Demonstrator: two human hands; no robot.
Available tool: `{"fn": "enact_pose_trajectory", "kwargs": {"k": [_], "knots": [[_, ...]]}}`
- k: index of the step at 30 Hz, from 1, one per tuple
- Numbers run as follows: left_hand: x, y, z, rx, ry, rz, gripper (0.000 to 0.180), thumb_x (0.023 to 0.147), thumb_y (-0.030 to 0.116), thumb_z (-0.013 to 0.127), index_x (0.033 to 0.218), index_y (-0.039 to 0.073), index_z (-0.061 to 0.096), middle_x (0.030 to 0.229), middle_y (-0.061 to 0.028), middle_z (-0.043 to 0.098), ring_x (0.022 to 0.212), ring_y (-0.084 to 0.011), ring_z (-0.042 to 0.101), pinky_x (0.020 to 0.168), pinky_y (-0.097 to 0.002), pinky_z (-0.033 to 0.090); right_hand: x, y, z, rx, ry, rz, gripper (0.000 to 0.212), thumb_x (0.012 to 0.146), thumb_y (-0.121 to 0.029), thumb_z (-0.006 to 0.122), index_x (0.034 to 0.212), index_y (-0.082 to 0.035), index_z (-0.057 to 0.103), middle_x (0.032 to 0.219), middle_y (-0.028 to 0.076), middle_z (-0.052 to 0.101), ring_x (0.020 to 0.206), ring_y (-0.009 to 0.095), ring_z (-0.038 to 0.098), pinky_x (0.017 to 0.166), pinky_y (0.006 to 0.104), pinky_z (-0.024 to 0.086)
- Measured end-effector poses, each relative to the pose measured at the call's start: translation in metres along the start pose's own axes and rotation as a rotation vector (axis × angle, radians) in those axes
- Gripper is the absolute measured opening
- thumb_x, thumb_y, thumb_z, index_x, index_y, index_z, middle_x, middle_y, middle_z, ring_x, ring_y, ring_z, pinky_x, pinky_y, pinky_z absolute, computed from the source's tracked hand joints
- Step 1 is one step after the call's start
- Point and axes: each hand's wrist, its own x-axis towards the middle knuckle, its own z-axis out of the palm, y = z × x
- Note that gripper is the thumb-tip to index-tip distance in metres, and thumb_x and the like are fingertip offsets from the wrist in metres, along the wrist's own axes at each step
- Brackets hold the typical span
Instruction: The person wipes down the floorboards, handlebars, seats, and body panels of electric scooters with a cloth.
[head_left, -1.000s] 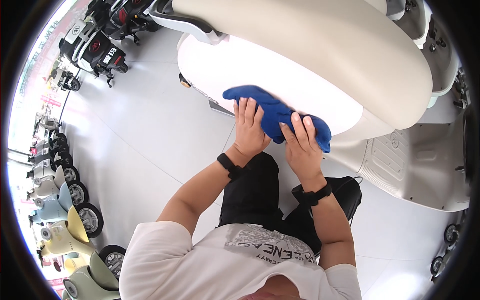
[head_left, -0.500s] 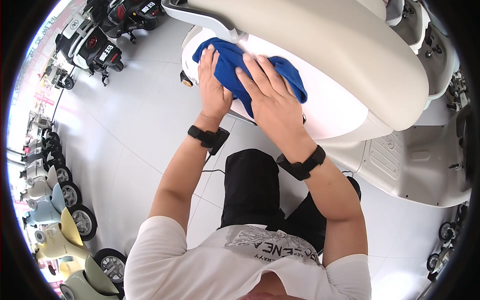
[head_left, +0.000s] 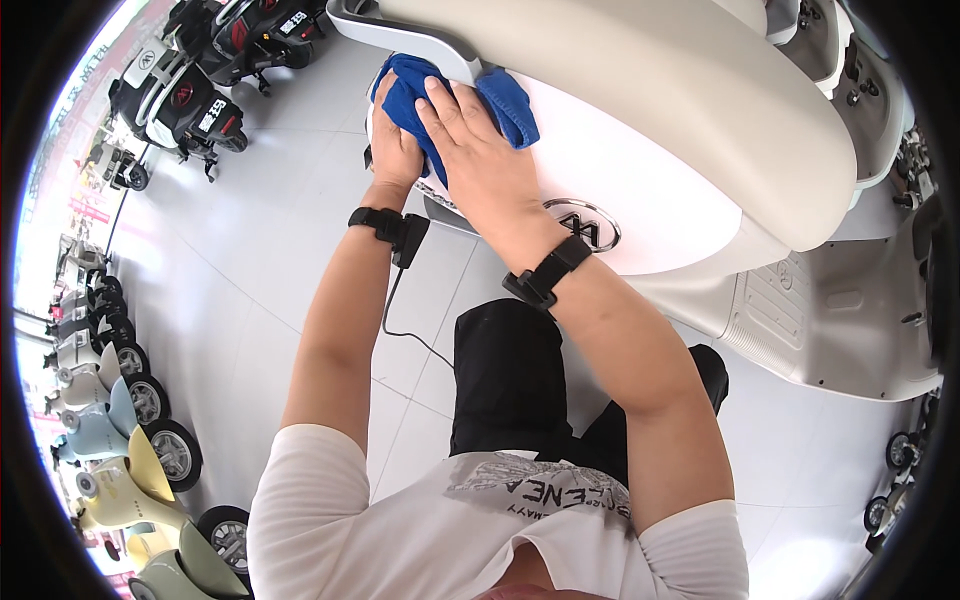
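Note:
A bunched blue cloth point(head_left: 512, 106) lies against the white side panel point(head_left: 650, 195) of a scooter, near its rear end under the grey grab rail point(head_left: 425, 40). My right hand point(head_left: 485, 170) presses flat on the cloth with fingers stretched out, and a flap of cloth shows beyond its fingers. Beside it, my left hand point(head_left: 398, 150) rests on the cloth's left part, fingers extended and partly covered by folds. An oval badge point(head_left: 585, 225) shows on the panel next to my right wrist. Both wrists wear black straps.
Above the panel runs the long beige seat point(head_left: 650, 80). The scooter's footboard point(head_left: 775, 310) is at right. More scooters point(head_left: 180, 100) stand at upper left, and a row of coloured ones point(head_left: 130, 490) lines the left. A black cable point(head_left: 405, 330) hangs from my left wrist strap.
Both hands have slid left and slightly up along the panel with the blue cloth, toward the scooter's rear. The oval badge is now uncovered.

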Motion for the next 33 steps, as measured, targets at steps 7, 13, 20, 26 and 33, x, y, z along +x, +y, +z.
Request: {"fn": "enact_pose_trajectory", "kwargs": {"k": [7, 13, 20, 26, 33], "knots": [[-0.039, -0.023, 0.008, 0.006, 0.079, -0.095, 0.059, 0.099, 0.043, 0.044, 0.137, -0.001, 0.047, 0.145, -0.0215, 0.044, 0.135, -0.0376, 0.041, 0.112, -0.0433, 0.031, -0.016, 0.0, 0.01, -0.043, -0.053, -0.113, 0.052, 0.089, -0.012, 0.053, 0.141, -0.015, 0.051, 0.155, -0.004, 0.038, 0.144, 0.015, 0.031, 0.107, 0.0338, 0.041], [-0.09, -0.009, 0.022, 0.094, 0.075, -0.189, 0.062, 0.1, 0.042, 0.046, 0.141, -0.003, 0.04, 0.153, -0.027, 0.03, 0.142, -0.0433, 0.027, 0.118, -0.0471, 0.021, -0.057, 0.003, 0.012, 0.143, -0.065, -0.147, 0.049, 0.094, -0.008, 0.049, 0.142, -0.011, 0.049, 0.155, -0.006, 0.037, 0.143, 0.014, 0.033, 0.111, 0.0312, 0.038], [-0.136, 0.02, 0.03, 0.067, -0.068, -0.259, 0.046, 0.102, 0.035, 0.044, 0.135, 0.003, 0.051, 0.155, -0.0305, 0.019, 0.144, -0.0491, 0.016, 0.118, -0.053, 0.015, -0.107, 0.01, 0.016, 0.33, -0.124, -0.063, 0.053, 0.094, -0.006, 0.05, 0.147, -0.011, 0.042, 0.147, 0.001, 0.047, 0.131, 0.018, 0.05, 0.106, 0.0326, 0.043], [-0.152, 0.079, 0.045, 0.105, -0.208, -0.137, 0.036, 0.096, 0.013, 0.047, 0.128, -0.002, 0.052, 0.139, -0.0296, 0.041, 0.142, -0.0537, 0.014, 0.117, -0.0627, 0.007, -0.136, 0.041, -0.011, 0.078, -0.235, -0.207, 0.058, 0.096, -0.015, 0.046, 0.151, -0.004, 0.032, 0.152, 0.007, 0.042, 0.138, 0.016, 0.041, 0.112, 0.0314, 0.034], [-0.19, 0.088, 0.075, 0.21, -0.282, 0.15, 0.078, 0.084, 0.032, 0.067, 0.14, -0.011, 0.034, 0.152, -0.0402, 0.012, 0.139, -0.0635, 0.008, 0.111, -0.0698, 0.014, -0.181, 0.104, -0.078, -0.139, -0.217, -0.392, 0.054, 0.089, -0.012, 0.051, 0.142, -0.022, 0.051, 0.142, -0.01, 0.052, 0.129, 0.009, 0.049, 0.114, 0.0351, 0.031]]}}
